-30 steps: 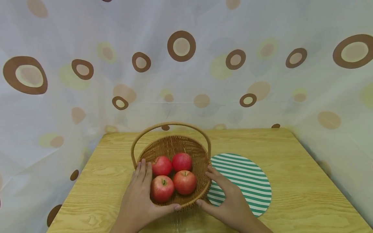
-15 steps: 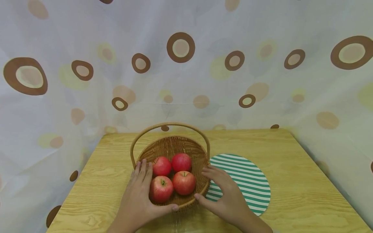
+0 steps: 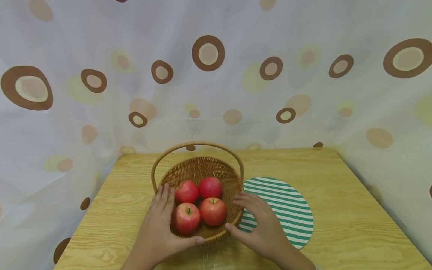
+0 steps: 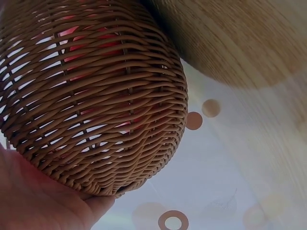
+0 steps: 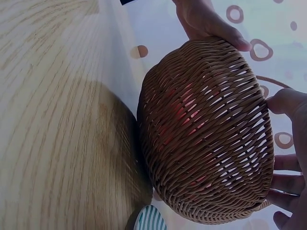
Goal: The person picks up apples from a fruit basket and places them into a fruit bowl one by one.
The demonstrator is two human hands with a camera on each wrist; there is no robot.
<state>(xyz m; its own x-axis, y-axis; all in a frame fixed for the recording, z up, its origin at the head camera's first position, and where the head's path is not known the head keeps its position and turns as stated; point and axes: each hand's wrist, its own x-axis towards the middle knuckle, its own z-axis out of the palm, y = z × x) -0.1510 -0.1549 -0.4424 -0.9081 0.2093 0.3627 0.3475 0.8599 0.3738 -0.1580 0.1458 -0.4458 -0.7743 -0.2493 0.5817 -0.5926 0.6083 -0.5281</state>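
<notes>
A round brown wicker basket (image 3: 216,237) with a tall arched handle (image 3: 198,143) stands on the wooden table. Several red apples (image 3: 186,218) lie inside it. My left hand (image 3: 158,228) rests along its left rim, fingers extended and thumb pointing to the front edge. At the right rim is my right hand (image 3: 264,228), fingers loosely bent over the edge, thumb touching the front right. The right wrist view shows its thumb (image 5: 283,101) and fingers (image 5: 285,183) against the rim of the wickerwork (image 5: 206,139). From the left wrist, most left-hand fingers are hidden behind the weave (image 4: 96,105).
A round green-and-white striped placemat (image 3: 290,213) lies to the right of the basket, partly covered by the right hand. The light wood table (image 3: 344,202) extends on both sides. A pale sheet with brown circles (image 3: 236,82) hangs around it.
My left thumb has shifted slightly left along the front rim. The right fingertips have moved a little inward over the right rim. Basket and apples stay where they were.
</notes>
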